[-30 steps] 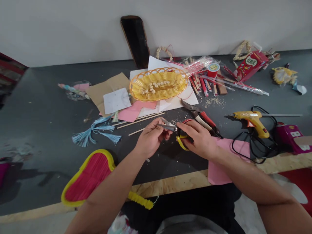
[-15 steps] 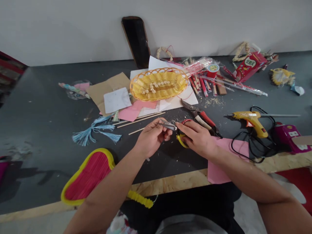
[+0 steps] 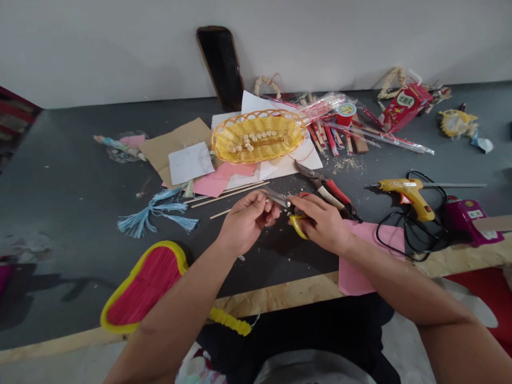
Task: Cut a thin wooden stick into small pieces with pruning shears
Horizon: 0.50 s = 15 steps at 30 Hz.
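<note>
My right hand [image 3: 320, 220] is closed on scissors [image 3: 298, 226] with red and yellow handles, their blades pointing left. The fingers of my left hand [image 3: 248, 216] are pinched together at the blade tips, on something small that I cannot make out. Pale crumbs lie on the dark table [image 3: 160, 288] around both hands. Thin wooden sticks [image 3: 228, 193] lie just beyond my left hand. Behind my right hand are pruning shears [image 3: 326, 188] with red and white handles. A yellow basket [image 3: 256, 152] holding small pale pieces stands farther back.
A yellow glue gun [image 3: 416, 197] with a black cord lies right, near pink paper [image 3: 370, 245]. A blue tassel [image 3: 156, 213] and a pink-and-yellow heart-shaped piece [image 3: 146, 285] are at left. A phone [image 3: 222, 66] leans on the wall. Wrapped sticks and a red carton [image 3: 406, 106] lie behind.
The scissor blades have changed angle slightly and look blurred. Both hands stay close together, still holding as before. The whole view has shifted a little.
</note>
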{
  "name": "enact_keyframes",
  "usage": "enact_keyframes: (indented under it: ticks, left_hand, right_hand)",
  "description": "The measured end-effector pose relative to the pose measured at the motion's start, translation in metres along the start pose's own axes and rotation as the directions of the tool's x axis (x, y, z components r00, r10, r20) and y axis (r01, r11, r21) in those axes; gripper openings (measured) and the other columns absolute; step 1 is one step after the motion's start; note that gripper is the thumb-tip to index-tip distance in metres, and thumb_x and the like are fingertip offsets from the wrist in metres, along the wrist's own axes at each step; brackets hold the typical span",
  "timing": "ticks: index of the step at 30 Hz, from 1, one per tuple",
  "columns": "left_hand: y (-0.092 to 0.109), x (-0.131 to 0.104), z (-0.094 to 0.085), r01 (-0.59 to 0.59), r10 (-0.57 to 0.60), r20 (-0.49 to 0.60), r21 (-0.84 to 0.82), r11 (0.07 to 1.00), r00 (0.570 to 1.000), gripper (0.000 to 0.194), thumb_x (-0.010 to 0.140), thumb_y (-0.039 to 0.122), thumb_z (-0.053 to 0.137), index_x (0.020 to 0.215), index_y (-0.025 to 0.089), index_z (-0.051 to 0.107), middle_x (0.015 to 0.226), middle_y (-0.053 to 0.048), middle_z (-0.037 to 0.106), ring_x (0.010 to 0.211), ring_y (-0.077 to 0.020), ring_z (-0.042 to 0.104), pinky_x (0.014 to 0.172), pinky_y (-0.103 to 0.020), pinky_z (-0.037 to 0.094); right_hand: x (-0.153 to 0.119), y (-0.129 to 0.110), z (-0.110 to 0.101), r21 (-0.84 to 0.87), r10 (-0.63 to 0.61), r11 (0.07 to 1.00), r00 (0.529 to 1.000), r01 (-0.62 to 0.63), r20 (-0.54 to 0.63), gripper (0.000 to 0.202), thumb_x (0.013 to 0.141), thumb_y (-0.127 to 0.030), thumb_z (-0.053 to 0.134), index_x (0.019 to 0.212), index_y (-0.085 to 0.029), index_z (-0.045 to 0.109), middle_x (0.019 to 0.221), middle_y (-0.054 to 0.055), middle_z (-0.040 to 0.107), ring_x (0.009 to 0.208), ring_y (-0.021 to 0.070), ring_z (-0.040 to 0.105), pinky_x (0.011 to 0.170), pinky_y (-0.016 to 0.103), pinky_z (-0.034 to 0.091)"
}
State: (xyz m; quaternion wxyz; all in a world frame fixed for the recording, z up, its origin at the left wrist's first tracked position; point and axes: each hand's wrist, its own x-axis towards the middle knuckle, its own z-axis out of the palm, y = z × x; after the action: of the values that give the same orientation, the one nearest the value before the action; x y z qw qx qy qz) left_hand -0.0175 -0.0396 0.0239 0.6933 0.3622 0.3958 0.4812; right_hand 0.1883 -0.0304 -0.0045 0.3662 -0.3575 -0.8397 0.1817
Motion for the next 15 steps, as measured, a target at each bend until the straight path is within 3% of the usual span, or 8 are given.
enact_keyframes:
  ticks: [2, 3, 5, 6, 7, 9, 12, 15]
  left_hand:
    - [0.000, 0.000, -0.003, -0.105, 0.109, 0.000, 0.262, 0.959, 0.994, 0.038, 0.091, 0.049, 0.060, 0.068, 0.019, 0.051, 0.068, -0.002, 0.059, 0.060, -0.0132, 0.047, 0.058, -0.027, 0.039]
    - [-0.001, 0.001, -0.005, -0.165, 0.177, 0.016, 0.447, 0.879, 0.984, 0.037, 0.095, 0.047, 0.054, 0.070, 0.020, 0.054, 0.071, -0.003, 0.061, 0.063, -0.0148, 0.050, 0.062, -0.029, 0.041]
    - [-0.004, 0.004, -0.010, -0.249, 0.277, 0.108, 0.802, 0.543, 0.955, 0.031, 0.097, 0.039, 0.050, 0.075, 0.020, 0.060, 0.076, -0.005, 0.065, 0.074, -0.0190, 0.056, 0.075, -0.034, 0.045]
    - [-0.007, 0.006, -0.012, -0.281, 0.290, 0.181, 0.891, 0.357, 0.940, 0.027, 0.096, 0.036, 0.052, 0.077, 0.020, 0.062, 0.076, -0.005, 0.067, 0.079, -0.0211, 0.058, 0.082, -0.037, 0.045]
    - [-0.010, 0.008, -0.013, -0.303, 0.279, 0.238, 0.928, 0.218, 0.930, 0.024, 0.096, 0.033, 0.052, 0.079, 0.020, 0.064, 0.079, -0.006, 0.069, 0.083, -0.0226, 0.060, 0.088, -0.040, 0.045]
    - [-0.017, 0.011, -0.016, -0.323, 0.242, 0.303, 0.945, 0.048, 0.922, 0.021, 0.095, 0.030, 0.054, 0.083, 0.019, 0.067, 0.085, -0.007, 0.073, 0.088, -0.0240, 0.062, 0.091, -0.042, 0.045]
    - [-0.022, 0.014, -0.020, -0.310, 0.211, 0.310, 0.950, -0.033, 0.927, 0.014, 0.093, 0.028, 0.060, 0.090, 0.020, 0.071, 0.094, -0.007, 0.076, 0.093, -0.0251, 0.063, 0.092, -0.042, 0.047]
    - [-0.020, 0.016, -0.026, -0.294, 0.230, 0.290, 0.956, -0.015, 0.929, 0.014, 0.093, 0.024, 0.059, 0.095, 0.021, 0.073, 0.097, -0.006, 0.077, 0.096, -0.0246, 0.065, 0.093, -0.042, 0.047]
  right_hand:
    - [0.002, 0.003, -0.004, 0.080, 0.064, 0.995, 0.997, -0.061, -0.032, 0.047, 0.091, -0.022, 0.061, 0.137, -0.024, 0.056, 0.105, 0.007, 0.067, 0.089, 0.0191, 0.065, 0.079, 0.034, 0.058]
    - [0.003, 0.006, -0.006, 0.102, 0.097, 0.991, 0.994, -0.091, -0.055, 0.050, 0.090, -0.025, 0.063, 0.139, -0.024, 0.054, 0.104, 0.007, 0.065, 0.085, 0.0192, 0.062, 0.075, 0.034, 0.057]
    - [0.004, 0.012, -0.009, 0.118, 0.150, 0.984, 0.983, -0.137, -0.110, 0.051, 0.091, -0.030, 0.063, 0.141, -0.025, 0.051, 0.103, 0.007, 0.063, 0.080, 0.0187, 0.058, 0.071, 0.035, 0.055]
    - [0.004, 0.015, -0.010, 0.121, 0.167, 0.981, 0.976, -0.151, -0.138, 0.050, 0.092, -0.030, 0.061, 0.141, -0.026, 0.051, 0.103, 0.006, 0.063, 0.080, 0.0186, 0.058, 0.071, 0.035, 0.054]
    - [0.004, 0.017, -0.010, 0.125, 0.177, 0.980, 0.971, -0.158, -0.160, 0.048, 0.094, -0.030, 0.060, 0.141, -0.026, 0.050, 0.103, 0.006, 0.063, 0.081, 0.0187, 0.058, 0.072, 0.036, 0.054]
    - [0.004, 0.020, -0.010, 0.128, 0.174, 0.980, 0.968, -0.152, -0.181, 0.047, 0.094, -0.029, 0.059, 0.140, -0.027, 0.051, 0.105, 0.006, 0.063, 0.085, 0.0192, 0.058, 0.074, 0.036, 0.053]
    - [0.002, 0.020, -0.011, 0.132, 0.152, 0.983, 0.969, -0.128, -0.195, 0.048, 0.093, -0.028, 0.060, 0.140, -0.029, 0.051, 0.105, 0.005, 0.063, 0.082, 0.0184, 0.057, 0.071, 0.036, 0.053]
    - [0.001, 0.018, -0.010, 0.169, 0.132, 0.981, 0.966, -0.095, -0.222, 0.050, 0.093, -0.030, 0.060, 0.142, -0.031, 0.049, 0.105, 0.005, 0.062, 0.085, 0.0193, 0.058, 0.072, 0.037, 0.054]
